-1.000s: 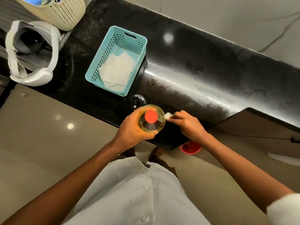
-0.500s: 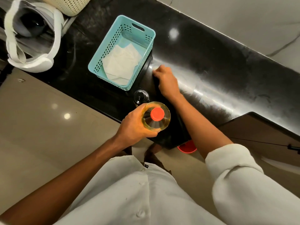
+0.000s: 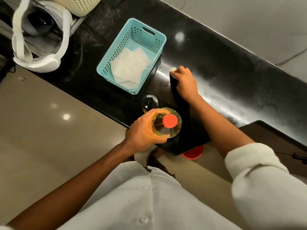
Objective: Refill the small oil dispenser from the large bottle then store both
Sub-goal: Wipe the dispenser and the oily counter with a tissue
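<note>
I look straight down on a large bottle (image 3: 167, 125) of yellow oil with a red cap. My left hand (image 3: 142, 131) is wrapped around its side near the front edge of the black counter (image 3: 232, 77). Just beyond it stands the small glass oil dispenser (image 3: 150, 102) with a dark top, untouched. My right hand (image 3: 186, 83) presses on the counter to the right of the teal basket (image 3: 114, 57), fingers closed on a small white wad (image 3: 172, 69) that peeks out at the fingertips.
The teal basket holds folded white paper tissues (image 3: 131, 67). A white headset (image 3: 38, 40) and a cream woven basket (image 3: 78, 5) sit at the far left of the counter. A red round object (image 3: 193, 153) lies on the floor under the counter edge. A pale wall runs behind.
My right hand moved from beside the bottle out across the counter, away from me and to the right of the teal basket. The left hand has kept hold of the bottle.
</note>
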The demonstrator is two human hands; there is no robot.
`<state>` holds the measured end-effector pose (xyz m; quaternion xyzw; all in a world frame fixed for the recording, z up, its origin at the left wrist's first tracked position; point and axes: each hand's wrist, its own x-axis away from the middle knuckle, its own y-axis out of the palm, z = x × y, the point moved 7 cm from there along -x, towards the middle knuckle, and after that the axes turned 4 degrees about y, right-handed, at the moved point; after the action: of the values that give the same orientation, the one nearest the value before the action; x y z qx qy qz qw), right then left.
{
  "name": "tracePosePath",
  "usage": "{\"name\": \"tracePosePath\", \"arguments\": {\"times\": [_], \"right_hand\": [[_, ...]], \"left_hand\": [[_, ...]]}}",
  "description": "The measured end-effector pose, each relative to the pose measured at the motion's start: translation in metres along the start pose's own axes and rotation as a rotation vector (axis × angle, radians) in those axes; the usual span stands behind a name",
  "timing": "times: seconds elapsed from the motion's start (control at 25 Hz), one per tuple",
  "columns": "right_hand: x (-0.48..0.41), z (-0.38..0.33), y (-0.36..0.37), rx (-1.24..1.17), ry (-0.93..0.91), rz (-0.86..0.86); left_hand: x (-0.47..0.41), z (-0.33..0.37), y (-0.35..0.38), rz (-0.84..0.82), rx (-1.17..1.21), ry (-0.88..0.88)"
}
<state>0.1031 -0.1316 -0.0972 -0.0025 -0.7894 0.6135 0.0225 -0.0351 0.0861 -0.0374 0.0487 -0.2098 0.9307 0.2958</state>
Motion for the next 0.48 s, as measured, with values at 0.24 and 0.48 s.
{"name": "tracePosePath", "arguments": {"times": [0.24,0.48], "right_hand": [[0.091,-0.062,0.003,-0.178,-0.21,-0.136],[0.076,-0.027,0.003,-0.096,-0.266,-0.064]], "left_hand": [[-0.001,0.001,0.001,0.001,0.006,0.019],[-0.001,0.004,-0.002,0.017,0.005,0.02]]}}
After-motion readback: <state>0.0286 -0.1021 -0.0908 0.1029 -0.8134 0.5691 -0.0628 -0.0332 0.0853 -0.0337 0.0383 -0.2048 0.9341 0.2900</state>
